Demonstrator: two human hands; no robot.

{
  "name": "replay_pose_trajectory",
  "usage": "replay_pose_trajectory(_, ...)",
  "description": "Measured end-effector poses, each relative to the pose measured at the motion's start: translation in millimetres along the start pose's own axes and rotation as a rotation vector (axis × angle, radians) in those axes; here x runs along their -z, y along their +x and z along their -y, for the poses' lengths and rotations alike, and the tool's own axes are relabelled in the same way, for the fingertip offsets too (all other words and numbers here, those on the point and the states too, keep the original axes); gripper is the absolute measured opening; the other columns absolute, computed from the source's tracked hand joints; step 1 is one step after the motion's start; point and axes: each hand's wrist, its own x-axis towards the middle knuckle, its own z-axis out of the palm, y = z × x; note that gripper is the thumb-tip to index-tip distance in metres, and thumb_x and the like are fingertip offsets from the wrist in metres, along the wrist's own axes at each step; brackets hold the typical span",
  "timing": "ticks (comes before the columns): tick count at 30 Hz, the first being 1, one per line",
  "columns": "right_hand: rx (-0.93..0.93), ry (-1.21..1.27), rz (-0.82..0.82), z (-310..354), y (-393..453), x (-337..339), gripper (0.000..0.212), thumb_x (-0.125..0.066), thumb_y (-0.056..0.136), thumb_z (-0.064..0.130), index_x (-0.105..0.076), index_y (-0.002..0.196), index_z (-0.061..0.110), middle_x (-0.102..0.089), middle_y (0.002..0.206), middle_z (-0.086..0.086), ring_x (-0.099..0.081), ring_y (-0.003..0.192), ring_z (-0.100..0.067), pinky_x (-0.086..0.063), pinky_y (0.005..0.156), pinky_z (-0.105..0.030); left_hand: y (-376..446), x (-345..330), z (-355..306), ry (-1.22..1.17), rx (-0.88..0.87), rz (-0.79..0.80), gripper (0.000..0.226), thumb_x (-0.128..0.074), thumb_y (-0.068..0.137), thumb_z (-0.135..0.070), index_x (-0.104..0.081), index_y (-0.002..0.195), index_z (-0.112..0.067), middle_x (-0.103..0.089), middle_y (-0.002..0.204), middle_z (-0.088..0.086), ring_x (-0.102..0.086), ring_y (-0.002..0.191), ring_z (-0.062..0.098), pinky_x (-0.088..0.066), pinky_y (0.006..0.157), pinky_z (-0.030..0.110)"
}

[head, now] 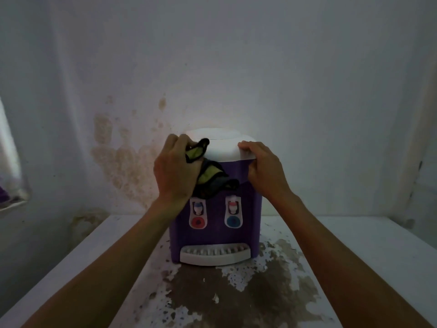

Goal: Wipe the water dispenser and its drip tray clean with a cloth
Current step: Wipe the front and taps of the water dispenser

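Note:
A small purple water dispenser (246, 209) with a white top (222, 147) stands on a worn white surface. Its white slotted drip tray (214, 256) sits at the bottom front. Two taps with a red and a blue button are on its face. My left hand (173, 171) grips a crumpled dark and yellow-green cloth (210, 178) against the dispenser's upper left front. The cloth hangs down to just above the left tap. My right hand (264, 169) holds the right edge of the white top, fingers curled over its rim.
The tabletop (354, 245) has peeling paint and brown bare patches in front of the dispenser. A stained white wall (123, 150) rises close behind. A pale object with a purple part (9, 185) shows at the left edge.

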Motion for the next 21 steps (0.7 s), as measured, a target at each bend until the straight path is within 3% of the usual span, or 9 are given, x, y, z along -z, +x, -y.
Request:
replay_pose_trajectory(4, 0.001, -0.001, -0.019, 0.2, 0.0, -4.6, 0.055, -0.051, 0.083, -0.005, -0.057, 0.132, 0.019, -0.058, 0.136, 0.001, -0.055, 0.123, -0.018, -0.050, 0.102, -0.034, -1.2, -3.6, -1.1, 0.031, -0.104, 0.118, 0.013, -0.075, 0.086, -0.024, -0.073, 0.095, -0.014, -0.064, 0.091, -0.003, -0.056, 0.074, 0.013, -0.045, 0.060, 0.025)
replay_pose_trajectory(8, 0.010, -0.002, -0.030, -0.1, -1.0, -6.0, 0.054, -0.052, 0.084, -0.004, -0.056, 0.133, 0.019, -0.057, 0.136, 0.001, -0.053, 0.123, -0.019, -0.052, 0.100, -0.036, -33.1, -7.9, 3.6, 0.014, -0.299, 0.346, 0.044, -0.079, 0.084, -0.039, -0.072, 0.121, -0.016, -0.063, 0.107, -0.004, -0.060, 0.088, 0.011, -0.057, 0.071, 0.028)
replay_pose_trajectory(12, 0.011, -0.001, -0.023, 2.3, -0.9, -4.5, 0.052, -0.053, 0.085, -0.003, -0.056, 0.133, 0.018, -0.058, 0.136, 0.000, -0.054, 0.123, -0.019, -0.052, 0.100, -0.037, -38.6, -6.3, 7.9, 0.057, -0.390, 0.380, 0.054, -0.065, 0.090, -0.057, -0.070, 0.127, -0.018, -0.058, 0.111, -0.006, -0.059, 0.094, 0.009, -0.058, 0.065, 0.027)
replay_pose_trajectory(17, 0.003, -0.008, -0.021, 3.8, -1.1, -4.4, 0.052, -0.054, 0.085, -0.003, -0.056, 0.133, 0.017, -0.058, 0.137, -0.001, -0.054, 0.124, -0.020, -0.052, 0.102, -0.038, -36.6, -9.0, 6.3, 0.074, -0.375, 0.326, 0.031, -0.076, 0.089, -0.027, -0.075, 0.118, -0.015, -0.063, 0.108, -0.001, -0.064, 0.090, 0.016, -0.060, 0.063, 0.035)
replay_pose_trajectory(21, 0.001, -0.013, -0.012, 5.6, -0.8, -4.3, 0.054, -0.054, 0.084, -0.003, -0.056, 0.134, 0.017, -0.057, 0.138, 0.000, -0.053, 0.125, -0.019, -0.050, 0.102, -0.036, -34.1, -16.3, 2.7, 0.060, -0.352, 0.260, 0.025, -0.077, 0.089, -0.021, -0.077, 0.111, -0.010, -0.069, 0.105, 0.003, -0.067, 0.087, 0.019, -0.061, 0.071, 0.033)
